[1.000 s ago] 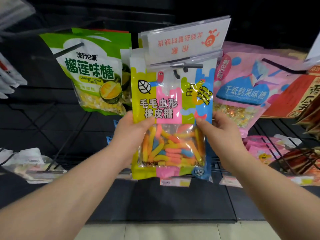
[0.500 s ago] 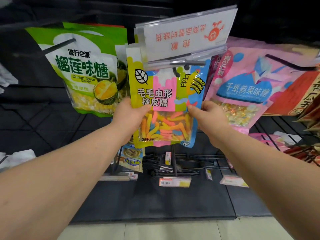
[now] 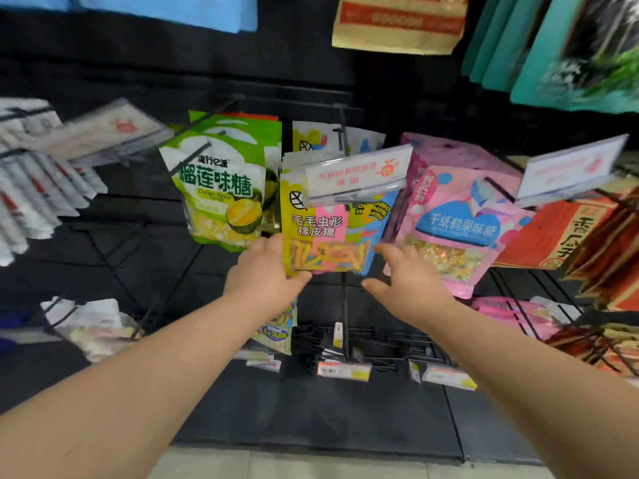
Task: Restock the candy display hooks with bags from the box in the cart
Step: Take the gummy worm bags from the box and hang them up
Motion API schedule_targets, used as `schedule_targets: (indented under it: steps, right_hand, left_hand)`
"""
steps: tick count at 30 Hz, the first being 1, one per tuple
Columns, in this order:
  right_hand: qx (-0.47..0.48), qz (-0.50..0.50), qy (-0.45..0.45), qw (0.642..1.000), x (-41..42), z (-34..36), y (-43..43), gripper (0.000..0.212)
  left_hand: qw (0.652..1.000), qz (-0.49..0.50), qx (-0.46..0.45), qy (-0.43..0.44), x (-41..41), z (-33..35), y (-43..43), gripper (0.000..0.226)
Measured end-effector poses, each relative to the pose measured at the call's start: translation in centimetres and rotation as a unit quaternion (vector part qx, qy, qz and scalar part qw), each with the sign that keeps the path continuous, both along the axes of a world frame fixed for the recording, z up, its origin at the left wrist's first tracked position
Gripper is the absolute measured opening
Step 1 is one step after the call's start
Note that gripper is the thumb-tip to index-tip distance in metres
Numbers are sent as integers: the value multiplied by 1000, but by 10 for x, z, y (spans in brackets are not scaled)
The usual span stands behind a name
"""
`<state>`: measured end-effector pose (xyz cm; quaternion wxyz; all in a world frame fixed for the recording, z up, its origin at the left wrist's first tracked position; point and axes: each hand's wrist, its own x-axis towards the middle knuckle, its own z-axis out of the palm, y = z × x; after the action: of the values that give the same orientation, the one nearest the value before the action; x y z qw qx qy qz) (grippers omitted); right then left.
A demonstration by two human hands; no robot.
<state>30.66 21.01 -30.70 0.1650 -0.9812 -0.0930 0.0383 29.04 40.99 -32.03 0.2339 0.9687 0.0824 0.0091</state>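
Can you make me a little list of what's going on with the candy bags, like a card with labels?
place: shop rack of black hooks
bag being hung: gummy worm bag, on the middle hook under a sign
left hand: holding the bag's bottom left corner
right hand: open, just off the bag
left neighbour: green durian candy bag
right neighbour: pink candy bag
below: bare hooks with price tags

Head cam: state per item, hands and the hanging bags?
gummy worm bag: hanging on its hook behind the sign holder, lower left corner pinched
left hand: shut on the bag's corner
right hand: open, fingers spread, off the bag
durian candy bag: hanging, untouched
pink candy bag: hanging, untouched
sign holder: tilted up
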Motion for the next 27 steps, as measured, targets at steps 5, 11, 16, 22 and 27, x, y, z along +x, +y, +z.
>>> schedule_targets:
  steps: [5,11,16,22,27]
  right_hand:
    - [-151,87,3,985,-29,25,5,66]
    - [-145,162,-7,976,-68,57,12,68]
    - [-176,231,-27,957,-94,73,28,67]
    - [-160,289,-16,944,-121,89,57,63]
    - [-156,334,-2,929,-149,97,90,62]
  left_hand:
    - [977,-65,194,52,-36,21,4,80]
    - [967,-51,229,100,-92,54,7,76]
    - [966,-7,237,102,-143,73,17,76]
    - [965,60,230,107,-200,86,39,75]
    - [961,115,220,120,-252,88,66,74]
